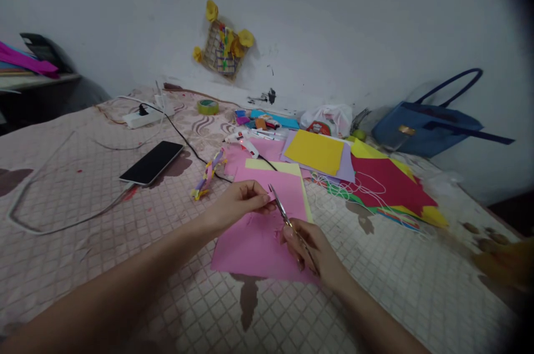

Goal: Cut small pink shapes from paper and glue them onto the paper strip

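Note:
My left hand point(252, 198) pinches a small piece of pink paper point(272, 196) between thumb and fingers. Closed round the handles of a pair of scissors point(280, 206), my right hand point(306, 245) holds the blades pointing up and away, right at the edge of that small piece. Under both hands lies a pink sheet point(254, 251), with a few pink scraps point(277, 233) on it. A pale yellow sheet point(294, 169) sticks out from beneath the pink one. Whether the blades are apart is too small to tell.
Beyond my hands lie a white glue gun point(249, 147), a purple and yellow paper craft point(209, 175) and yellow paper point(319, 151). A tablet point(152, 162) on a cable and a power strip point(144, 116) are left. Red paper point(390, 184), white string point(340, 187) and a blue bag point(425, 126) are right.

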Available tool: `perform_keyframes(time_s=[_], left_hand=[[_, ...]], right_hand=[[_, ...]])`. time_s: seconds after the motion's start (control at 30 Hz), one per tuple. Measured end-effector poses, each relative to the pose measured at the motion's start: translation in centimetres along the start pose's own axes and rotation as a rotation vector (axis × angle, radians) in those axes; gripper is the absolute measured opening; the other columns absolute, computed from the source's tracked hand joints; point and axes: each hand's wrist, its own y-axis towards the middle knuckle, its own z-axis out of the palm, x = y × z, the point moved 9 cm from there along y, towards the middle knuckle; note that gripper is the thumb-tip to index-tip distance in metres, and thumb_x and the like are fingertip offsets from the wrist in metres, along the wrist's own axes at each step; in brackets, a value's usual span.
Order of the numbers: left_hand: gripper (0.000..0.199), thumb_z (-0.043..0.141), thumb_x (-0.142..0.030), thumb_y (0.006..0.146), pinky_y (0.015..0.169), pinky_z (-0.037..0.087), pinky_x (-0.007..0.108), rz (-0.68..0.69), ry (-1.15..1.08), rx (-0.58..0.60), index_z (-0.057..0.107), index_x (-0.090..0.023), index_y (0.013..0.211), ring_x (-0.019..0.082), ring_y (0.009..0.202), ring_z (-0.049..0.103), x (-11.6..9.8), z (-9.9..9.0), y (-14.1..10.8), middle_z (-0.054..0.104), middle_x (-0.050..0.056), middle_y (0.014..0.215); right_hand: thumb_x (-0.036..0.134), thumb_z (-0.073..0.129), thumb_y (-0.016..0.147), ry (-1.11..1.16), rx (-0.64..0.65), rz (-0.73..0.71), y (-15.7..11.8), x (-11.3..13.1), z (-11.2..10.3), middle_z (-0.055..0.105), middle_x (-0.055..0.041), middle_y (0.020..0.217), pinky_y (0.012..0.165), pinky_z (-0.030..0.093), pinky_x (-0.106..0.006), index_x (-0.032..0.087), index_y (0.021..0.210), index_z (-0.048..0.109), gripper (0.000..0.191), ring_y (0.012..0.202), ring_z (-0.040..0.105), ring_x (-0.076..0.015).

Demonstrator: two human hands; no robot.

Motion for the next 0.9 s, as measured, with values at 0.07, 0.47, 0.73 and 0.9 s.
perform_keyframes(time_s=[0.07, 0.47, 0.73, 0.9], left_hand=[[0.015, 0.061, -0.026, 0.077, 0.069, 0.046, 0.024, 0.002, 0.001, 0.007, 0.055, -0.011, 0.075, 0.01, 0.072, 0.059, 0.0, 0.1, 0.0, 0.064, 0.004, 0.075], [0.015, 0.06, -0.025, 0.077, 0.069, 0.046, 0.023, 0.011, -0.012, 0.021, 0.055, -0.012, 0.074, 0.01, 0.072, 0.06, 0.0, -0.1, 0.1, 0.064, 0.004, 0.075], [0.013, 0.054, -0.024, 0.08, 0.067, 0.046, 0.025, 0.061, 0.197, -0.008, 0.053, -0.012, 0.075, 0.012, 0.072, 0.059, -1.0, 0.5, -0.3, 0.063, 0.004, 0.075], [0.008, 0.048, -0.019, 0.082, 0.063, 0.042, 0.025, 0.348, 0.858, -0.051, 0.056, -0.016, 0.08, 0.013, 0.069, 0.055, -2.7, 2.5, -1.8, 0.061, 0.002, 0.075]], right_hand=[[0.059, 0.047, 0.076, -0.011, 0.002, 0.007, 0.0, -0.1, 0.0, 0.035, 0.0068, 0.046, 0.035, 0.029, -0.019, 0.016, 0.068, 0.05, 0.044, 0.038, 0.032, -0.0065], [0.054, 0.048, 0.078, -0.044, -0.009, -0.015, 0.2, -0.2, -0.3, 0.037, 0.0065, 0.046, 0.034, 0.027, -0.018, 0.017, 0.063, 0.047, 0.04, 0.038, 0.032, -0.0057], [0.05, 0.05, 0.08, 0.064, -0.053, -0.015, 0.4, -0.4, -0.9, 0.036, 0.0078, 0.044, 0.033, 0.027, -0.017, 0.016, 0.067, 0.05, 0.036, 0.034, 0.031, -0.0048], [0.043, 0.051, 0.083, 0.286, -0.018, -0.036, 0.6, -0.1, -0.6, 0.039, 0.0067, 0.044, 0.037, 0.028, -0.019, 0.017, 0.064, 0.048, 0.032, 0.037, 0.034, -0.0055]])
